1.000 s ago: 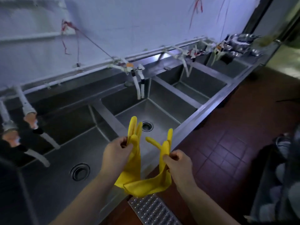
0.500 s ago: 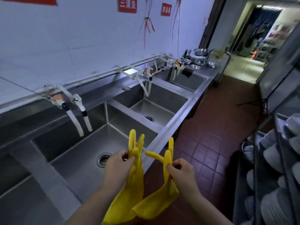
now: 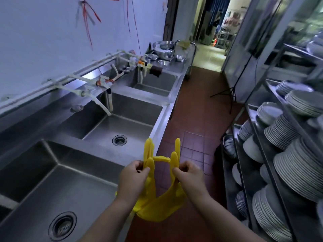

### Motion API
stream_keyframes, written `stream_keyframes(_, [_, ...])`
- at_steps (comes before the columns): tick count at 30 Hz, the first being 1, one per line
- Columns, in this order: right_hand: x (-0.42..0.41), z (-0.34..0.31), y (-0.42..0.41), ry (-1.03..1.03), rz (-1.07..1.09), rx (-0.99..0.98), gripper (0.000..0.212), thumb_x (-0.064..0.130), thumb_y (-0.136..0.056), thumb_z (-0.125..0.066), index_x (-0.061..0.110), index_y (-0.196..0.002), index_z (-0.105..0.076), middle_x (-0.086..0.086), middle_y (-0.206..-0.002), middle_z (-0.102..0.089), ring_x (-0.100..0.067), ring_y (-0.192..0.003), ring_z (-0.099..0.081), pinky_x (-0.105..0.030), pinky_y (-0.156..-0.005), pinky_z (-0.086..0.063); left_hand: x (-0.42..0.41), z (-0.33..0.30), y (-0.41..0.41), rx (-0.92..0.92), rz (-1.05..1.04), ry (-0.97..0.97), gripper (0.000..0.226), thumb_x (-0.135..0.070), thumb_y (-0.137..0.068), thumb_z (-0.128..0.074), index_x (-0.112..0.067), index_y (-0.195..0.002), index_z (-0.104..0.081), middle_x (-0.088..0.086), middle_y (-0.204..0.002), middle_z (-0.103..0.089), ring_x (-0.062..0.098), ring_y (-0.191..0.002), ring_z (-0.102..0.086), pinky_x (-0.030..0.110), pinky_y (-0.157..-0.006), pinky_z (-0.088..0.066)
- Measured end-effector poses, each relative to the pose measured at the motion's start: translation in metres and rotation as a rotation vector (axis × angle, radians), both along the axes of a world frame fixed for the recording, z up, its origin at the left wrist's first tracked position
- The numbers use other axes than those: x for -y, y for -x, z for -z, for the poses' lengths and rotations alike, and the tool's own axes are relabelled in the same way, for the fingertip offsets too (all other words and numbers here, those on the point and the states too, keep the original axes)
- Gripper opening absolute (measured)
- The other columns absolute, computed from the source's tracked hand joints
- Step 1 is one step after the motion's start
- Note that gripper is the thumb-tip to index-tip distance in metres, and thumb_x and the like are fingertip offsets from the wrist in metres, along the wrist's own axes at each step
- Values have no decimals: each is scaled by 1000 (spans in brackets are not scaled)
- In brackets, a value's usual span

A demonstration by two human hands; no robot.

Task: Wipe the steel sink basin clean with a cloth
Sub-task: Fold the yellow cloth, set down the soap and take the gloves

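Both grips pinch yellow gloves beside steel sinks; plates right.

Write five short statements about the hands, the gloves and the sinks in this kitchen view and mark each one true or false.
1. Both hands hold yellow rubber gloves. True.
2. The left hand is already wearing a glove. False: it is bare and pinches a glove by the fingers.
3. The right hand wipes the basin with a cloth. False: it pinches a glove above the sink's front edge; no cloth is in either hand.
4. The nearest sink basin has a round drain in its floor. True.
5. The shelves on the right hold folded towels. False: the shelves hold stacked plates and bowls.
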State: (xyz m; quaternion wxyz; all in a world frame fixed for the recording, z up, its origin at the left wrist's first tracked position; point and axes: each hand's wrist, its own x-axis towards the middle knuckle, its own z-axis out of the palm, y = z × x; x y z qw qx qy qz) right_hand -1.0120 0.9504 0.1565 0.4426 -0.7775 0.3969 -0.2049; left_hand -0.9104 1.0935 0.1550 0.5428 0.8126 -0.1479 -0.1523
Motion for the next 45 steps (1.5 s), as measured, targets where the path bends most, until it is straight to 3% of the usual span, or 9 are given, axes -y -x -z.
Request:
stream_keyframes(14, [243, 14, -95, 260, -171, 31, 22, 27, -74, -74, 29, -75, -52, 12, -72, -56, -5, -64, -54, -26, -60, -46, 278, 6, -72, -35, 50, 71, 11, -24, -83, -68, -25, -72, -67, -11, -67, -68, 2, -64, -63, 29, -61, -53])
stream_keyframes(21, [369, 2, -138, 345, -287, 125, 19, 24, -76, -76, 23, -85, -59, 21, -83, -49, -3, -72, -53, -7, -59, -37, 400, -5, -109, -92, 19, 174, 10, -21, -87, -65, -30, -84, -70, -12, -69, -70, 2, -60, -64, 23, -54, -51])
stream_keyframes(23, [392, 5, -153, 335, -314, 143, 18, 24, -78, -75, 22, -88, -61, 23, -86, -49, 0, -74, -54, -4, -61, -37, 422, -6, -124, -144, 59, 205, 15, -19, -89, -62, -31, -86, -70, -10, -77, -72, 4, -69, -67, 24, -61, -54])
stream_keyframes(26, [430, 13, -183, 308, -361, 153, 16, 23, -81, -73, 22, -93, -63, 25, -91, -49, 0, -76, -55, -15, -67, -45, 458, -7, -154, -232, 98, 274, 15, -18, -91, -60, -28, -91, -71, -4, -86, -74, 9, -84, -69, 25, -74, -55])
stream_keyframes(29, [467, 18, -215, 308, -412, 182, 15, 23, -83, -68, 21, -99, -69, 22, -102, -56, -2, -85, -58, -27, -72, -51, 497, -3, -191, -193, 134, 241, 13, -17, -84, -69, -30, -88, -68, -6, -84, -73, 2, -81, -67, 11, -65, -50])
stream_keyframes(34, [541, 10, -276, 473, -431, 173, 24, 18, -81, -62, 19, -102, -73, -1, -107, -63, -22, -96, -60, -40, -77, -53, 570, -3, -274, -194, 228, 230, 34, -7, -68, -82, -21, -94, -65, -2, -83, -73, 6, -78, -69, 13, -61, -51])
stream_keyframes(39, [626, -14, -338, 755, -379, 106, 28, 7, -75, -69, 24, -97, -74, -4, -104, -63, -25, -83, -56, -39, -73, -51, 650, -9, -353, -156, 338, 247, 26, -4, -76, -73, -25, -91, -68, -7, -85, -74, 6, -82, -69, 17, -65, -52])
stream_keyframes(43, [688, -22, -380, 795, -261, 159, 29, -1, -71, -67, 16, -93, -75, -1, -99, -64, -19, -88, -55, -33, -78, -48, 707, -13, -408, -76, 342, 213, 31, 4, -80, -57, -24, -86, -68, -14, -81, -73, -2, -77, -66, 10, -62, -47])
stream_keyframes(45, [716, -26, -400, 751, -143, 214, 23, -2, -73, -68, 14, -89, -74, 2, -95, -63, -12, -91, -51, -24, -81, -44, 732, -12, -430, -76, 369, 198, 22, -2, -80, -58, -20, -89, -68, -3, -84, -73, 9, -79, -67, 25, -68, -52])
